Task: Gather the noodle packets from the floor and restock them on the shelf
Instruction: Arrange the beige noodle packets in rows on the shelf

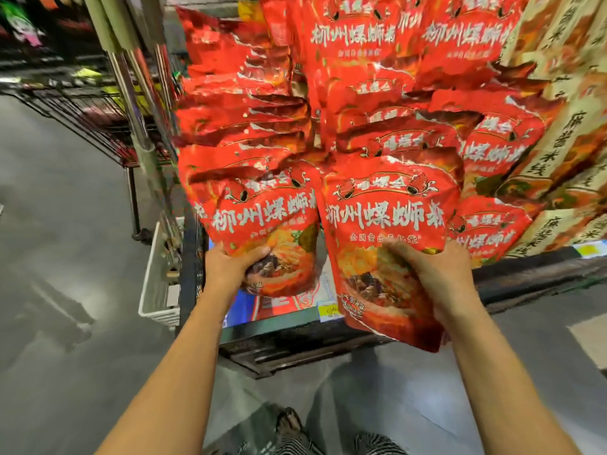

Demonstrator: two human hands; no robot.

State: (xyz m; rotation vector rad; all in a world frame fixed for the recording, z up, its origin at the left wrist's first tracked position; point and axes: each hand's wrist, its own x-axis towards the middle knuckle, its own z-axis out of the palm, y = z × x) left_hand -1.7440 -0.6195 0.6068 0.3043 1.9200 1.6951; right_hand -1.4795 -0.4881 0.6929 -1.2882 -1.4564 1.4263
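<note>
In the head view, the person's left hand (228, 267) grips a glossy red plastic noodle packet with white lettering (262, 221) at its lower left corner, fingers curled over the printed front. The right hand (438, 277) grasps a second red noodle packet of the same design (384, 224) at its lower right side, the fingers (395, 254) pressed across the picture of a bowl on its face. Both packets are held upright and side by side, their inner edges nearly meeting, directly in front of the dark wire shelf (295, 346). The lower end of the right packet hangs below the shelf's front edge.

Behind them, the shelf is crowded with a mass of matching red packets (262, 119), piled in leaning rows that rise towards the top of the frame. Whether the held packets touch this stock cannot be told. To the right of the red stock stand cream-coloured packets with dark vertical lettering (565, 142). A yellow and white price label (328, 311) sits on the shelf front between the two forearms.

A white plastic basket (157, 284) stands just beside the shelf's left end on the shiny grey floor (65, 241). Striped trousers (371, 444) show at the bottom edge.
</note>
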